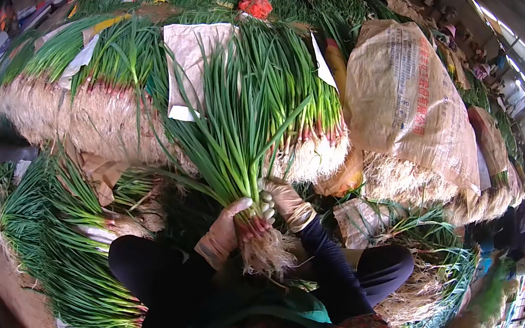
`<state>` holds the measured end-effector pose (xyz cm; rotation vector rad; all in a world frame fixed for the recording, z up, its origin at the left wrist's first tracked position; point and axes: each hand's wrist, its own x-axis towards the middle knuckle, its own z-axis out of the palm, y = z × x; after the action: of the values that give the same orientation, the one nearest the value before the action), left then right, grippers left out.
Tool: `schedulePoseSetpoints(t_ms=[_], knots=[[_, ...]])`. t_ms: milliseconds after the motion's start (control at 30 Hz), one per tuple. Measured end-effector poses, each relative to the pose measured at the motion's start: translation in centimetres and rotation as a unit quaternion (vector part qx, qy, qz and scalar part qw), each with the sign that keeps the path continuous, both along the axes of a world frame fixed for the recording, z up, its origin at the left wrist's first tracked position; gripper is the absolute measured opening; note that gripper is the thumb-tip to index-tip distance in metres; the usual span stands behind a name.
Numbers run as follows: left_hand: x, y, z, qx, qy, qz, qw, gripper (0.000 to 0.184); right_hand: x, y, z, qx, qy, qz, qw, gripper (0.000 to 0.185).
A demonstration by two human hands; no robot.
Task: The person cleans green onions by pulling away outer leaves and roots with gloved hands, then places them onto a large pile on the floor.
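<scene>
A bunch of scallions (244, 178) with reddish bases and pale hanging roots is held upright in front of my lap, its green leaves fanning up and away from me. My left hand (220, 233), in a pale glove, wraps round the lower stems from the left, fingers closed below the thumb. From the right, my right hand (284, 204), also gloved, grips the same bunch a little higher, its fingertips curled at the stems. Loose roots (263, 253) spread out beneath both hands, over my lap.
A long stacked row of scallions (101, 118), roots facing me, lies just ahead. A printed woven sack (409, 97) covers part of it at right. More scallions (79, 252) lie on the floor at left. A red plastic bag (255, 6) sits farther back. Other people are in the background.
</scene>
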<state>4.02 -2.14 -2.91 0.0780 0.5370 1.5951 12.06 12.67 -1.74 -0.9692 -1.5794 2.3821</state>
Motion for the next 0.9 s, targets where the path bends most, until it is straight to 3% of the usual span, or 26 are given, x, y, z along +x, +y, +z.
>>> schedulePoseSetpoints(t_ms=[33,67,100,133,167,200,233,300,400,433,467,500,567,633,667,700,767,800,833,867,900], knots=[[0.1,0.1,0.2,0.015,-0.014,0.004,1.000,0.040,0.2,-1.0,1.2,0.016,-0.026,0.003,1.000,0.019],[0.2,-0.3,0.4,0.015,0.009,0.003,1.000,0.041,-0.4,-0.4,-2.5,0.158,-0.044,-0.006,0.986,0.021],[0.5,-0.5,1.5,0.008,-0.008,0.019,1.000,0.041,-0.4,1.0,-9.1,0.365,-0.050,-0.039,0.929,0.020],[0.8,-0.6,2.5,0.001,-0.024,0.035,0.999,0.041,0.6,1.5,-10.3,0.499,-0.103,0.075,0.857,0.020],[0.7,-0.4,3.0,-0.003,-0.038,0.054,0.998,0.041,1.3,2.2,-11.5,0.616,-0.152,0.187,0.750,0.021],[0.1,-0.5,2.8,0.052,-0.043,0.016,0.998,0.046,2.8,1.8,-11.2,0.596,-0.179,0.282,0.730,0.021],[-0.3,-0.6,3.3,0.069,-0.018,0.045,0.996,0.047,3.8,1.6,-9.9,0.525,-0.215,0.351,0.745,0.021],[-0.9,-0.9,4.5,0.100,0.030,0.101,0.989,0.051,4.4,2.5,-5.8,0.467,-0.234,0.388,0.759,0.022],[-1.2,-0.4,1.9,0.126,-0.063,0.094,0.986,0.055,1.8,7.3,0.7,0.627,-0.133,0.140,0.755,0.026],[-1.0,-0.3,1.9,0.133,-0.105,0.091,0.981,0.055,0.1,10.2,-1.5,0.659,-0.086,-0.030,0.747,0.026],[-0.9,-0.2,2.0,0.145,-0.125,0.063,0.980,0.052,-1.1,13.1,-0.2,0.698,-0.063,-0.042,0.712,0.027],[-0.7,-0.3,3.0,0.115,-0.101,0.053,0.987,0.049,-2.0,12.7,3.3,0.726,-0.207,-0.056,0.653,0.036],[-0.6,0.1,2.2,0.085,-0.068,0.054,0.993,0.047,-3.9,14.0,4.1,0.741,-0.284,-0.076,0.603,0.058],[-1.2,0.2,0.5,0.091,-0.038,0.031,0.995,0.047,-5.3,15.8,3.1,0.689,-0.369,0.002,0.623,0.060],[-1.6,0.2,-0.2,0.094,-0.023,0.019,0.995,0.047,-5.5,16.3,2.3,0.704,-0.372,0.011,0.606,0.053],[-1.8,0.0,0.0,0.080,-0.003,0.011,0.997,0.051,-5.5,17.2,1.2,0.725,-0.340,-0.016,0.598,0.041],[-1.7,-0.3,0.8,0.052,0.031,-0.006,0.998,0.060,-4.3,16.9,1.3,0.708,-0.308,0.008,0.636,0.027],[-1.4,-0.2,1.4,0.012,0.017,0.004,1.000,0.054,-2.8,14.1,2.4,0.765,-0.208,-0.049,0.607,0.019],[-1.5,-0.2,1.6,-0.005,0.021,-0.016,1.000,0.051,-2.2,13.0,1.5,0.719,-0.132,-0.062,0.680,0.020],[-1.6,0.0,1.6,-0.023,0.025,-0.039,0.999,0.048,-2.3,10.4,0.0,0.529,-0.023,-0.095,0.843,0.022],[-1.5,0.1,1.6,-0.041,0.030,-0.065,0.997,0.047,-2.3,8.7,0.3,0.375,0.003,-0.061,0.925,0.024]])
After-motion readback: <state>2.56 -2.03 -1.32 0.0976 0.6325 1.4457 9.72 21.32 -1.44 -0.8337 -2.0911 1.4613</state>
